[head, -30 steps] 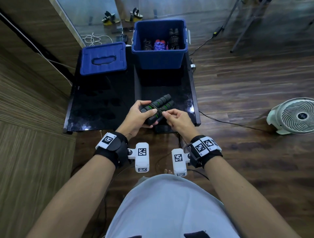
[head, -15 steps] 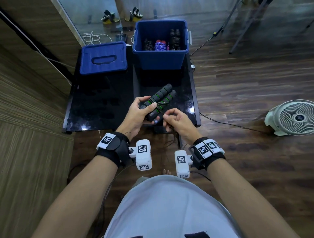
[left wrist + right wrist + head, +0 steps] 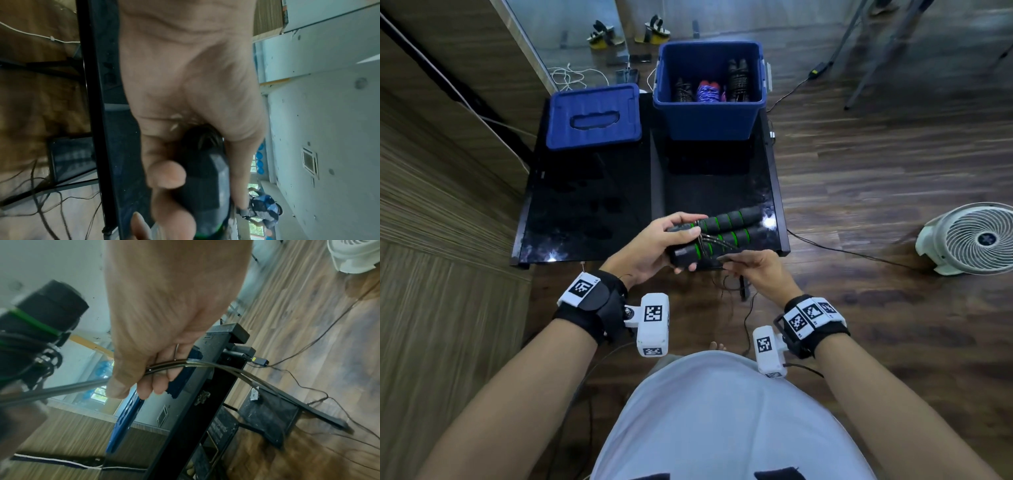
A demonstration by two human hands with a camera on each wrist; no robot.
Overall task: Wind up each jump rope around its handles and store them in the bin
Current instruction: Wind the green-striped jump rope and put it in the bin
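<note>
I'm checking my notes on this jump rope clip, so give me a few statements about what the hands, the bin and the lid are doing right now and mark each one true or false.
1. The left hand grips the two handles side by side. True.
2. The right hand is empty. False: it pinches the cord.
3. The lid is on the bin. False: it lies on the table left of the open bin.
4. Wound ropes already sit in the bin. True.
5. A fan stands on the table. False: it stands on the floor to the right.
</note>
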